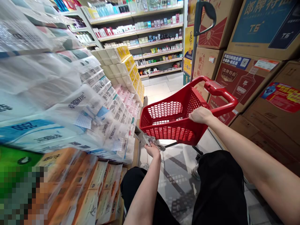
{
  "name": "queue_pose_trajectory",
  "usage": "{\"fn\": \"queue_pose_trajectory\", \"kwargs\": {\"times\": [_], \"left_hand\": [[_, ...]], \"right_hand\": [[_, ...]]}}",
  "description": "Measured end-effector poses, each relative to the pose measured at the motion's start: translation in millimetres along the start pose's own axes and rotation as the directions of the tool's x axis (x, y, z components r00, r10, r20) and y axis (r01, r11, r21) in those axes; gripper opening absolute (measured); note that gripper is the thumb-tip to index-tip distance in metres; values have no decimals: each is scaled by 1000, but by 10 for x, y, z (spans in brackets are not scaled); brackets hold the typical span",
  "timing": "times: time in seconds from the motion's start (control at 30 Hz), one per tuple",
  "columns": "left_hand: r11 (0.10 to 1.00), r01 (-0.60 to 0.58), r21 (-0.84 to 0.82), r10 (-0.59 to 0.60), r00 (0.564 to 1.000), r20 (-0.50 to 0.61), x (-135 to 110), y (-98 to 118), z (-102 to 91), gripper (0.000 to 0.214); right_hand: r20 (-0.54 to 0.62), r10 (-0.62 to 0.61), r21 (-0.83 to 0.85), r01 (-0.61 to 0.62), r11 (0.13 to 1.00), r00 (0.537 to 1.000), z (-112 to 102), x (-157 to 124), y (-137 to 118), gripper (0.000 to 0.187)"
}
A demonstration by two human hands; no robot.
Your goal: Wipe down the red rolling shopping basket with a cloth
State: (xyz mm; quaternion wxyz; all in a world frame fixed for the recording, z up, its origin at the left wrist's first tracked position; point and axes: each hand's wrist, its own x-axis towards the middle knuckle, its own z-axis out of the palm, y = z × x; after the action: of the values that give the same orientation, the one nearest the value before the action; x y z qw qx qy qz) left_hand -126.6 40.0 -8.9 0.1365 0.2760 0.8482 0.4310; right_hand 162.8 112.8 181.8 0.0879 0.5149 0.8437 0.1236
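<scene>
A red plastic shopping basket (173,125) on wheels stands in the aisle just ahead of my legs. It looks empty inside. My right hand (200,115) is closed over its near rim, below the red handle (219,90). My left hand (152,149) hangs lower, beside the basket's left corner. Its fingers are closed on a small crumpled clear wrapper (151,140), next to the stacked tissue packs (98,125).
Plastic-wrapped tissue and paper packs (58,103) pile high on the left. Brown cartons (255,72) are stacked along the right. Shelves of small goods (152,37) stand at the aisle's far end. A tiled floor (161,87) runs ahead between the stacks.
</scene>
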Motion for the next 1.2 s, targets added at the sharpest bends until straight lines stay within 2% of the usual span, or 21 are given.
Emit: {"fn": "queue_pose_trajectory", "kwargs": {"times": [0.03, 0.1, 0.17, 0.23, 0.27, 0.37, 0.5, 0.57, 0.63, 0.7, 0.73, 0.8, 0.87, 0.9, 0.97, 1.0, 1.07, 1.1, 1.13, 1.2], "left_hand": [[1000, 1, -6, -1, 1000, -12, -16, -11, 0, 38], [993, -116, -9, 116, 992, 51, -52, -2, -1, 38], [958, -287, 1, 282, 942, 183, -80, 51, 12, 37], [915, -400, 52, 366, 878, 310, -82, 136, 40, 34], [900, -426, 92, 371, 859, 353, -70, 180, 56, 33], [870, -448, 205, 334, 843, 422, 6, 284, 85, 36], [845, -469, 256, 308, 819, 484, 138, 315, 39, 42], [821, -518, 240, 341, 782, 523, 187, 300, -31, 38], [786, -594, 169, 418, 713, 563, 216, 290, -137, 33], [777, -626, 62, 510, 684, 522, 229, 321, -272, 32], [778, -629, 4, 559, 694, 454, 231, 363, -344, 34], [763, -640, -96, 641, 727, 246, 228, 508, -468, 37], [707, -692, -143, 705, 706, 67, 209, 719, -528, 40], [682, -716, -148, 727, 686, 31, 187, 832, -522, 42], [613, -778, -138, 789, 610, 66, 118, 1037, -430, 46], [561, -818, -128, 827, 546, 133, 74, 1116, -352, 47], [410, -904, -122, 874, 351, 337, -13, 1215, -177, 51], [358, -927, -111, 865, 285, 412, -42, 1238, -98, 55], [318, -943, -101, 846, 235, 478, -55, 1249, -37, 57], [260, -962, -87, 809, 168, 563, -30, 1257, 18, 57]], "right_hand": [[3, -2, 0, 2, 1000, 1000, -1, 1, 0, 50], [9, 0, 0, 0, 1000, 1000, 3, 2, 0, 50], [8, -1, 0, 1, 1000, 1000, 11, 2, 1, 51], [4, 1, 1, -1, 1000, 1000, 19, 1, -1, 52], [5, 2, 3, -2, 1000, 1000, 22, 0, -4, 53], [4, 2, 10, -2, 1000, 1000, 28, -1, -24, 55], [-42, -27, 9, 27, 1000, 999, 34, 7, -52, 57], [-43, -19, 9, 20, 1000, 999, 38, 13, -45, 57], [-22, 6, 10, -6, 1000, 1000, 44, 18, -19, 56], [-1, 29, 14, -29, 999, 1000, 54, 21, 15, 56], [6, 36, 16, -36, 999, 999, 61, 22, 30, 56], [10, 41, 19, -41, 999, 999, 74, 23, 50, 57], [5, 42, 17, -42, 999, 999, 81, 25, 50, 57], [2, 40, 16, -40, 999, 999, 82, 27, 43, 58], [0, 32, 15, -32, 999, 999, 77, 31, 22, 59], [0, 28, 17, -28, 999, 1000, 74, 34, 11, 59], [1, 21, 21, -21, 1000, 1000, 70, 41, -3, 59], [1, 21, 22, -21, 1000, 1000, 70, 43, -4, 59], [1, 22, 22, -22, 1000, 1000, 72, 44, 1, 59], [5, 28, 22, -28, 999, 1000, 81, 42, 24, 59]]}}
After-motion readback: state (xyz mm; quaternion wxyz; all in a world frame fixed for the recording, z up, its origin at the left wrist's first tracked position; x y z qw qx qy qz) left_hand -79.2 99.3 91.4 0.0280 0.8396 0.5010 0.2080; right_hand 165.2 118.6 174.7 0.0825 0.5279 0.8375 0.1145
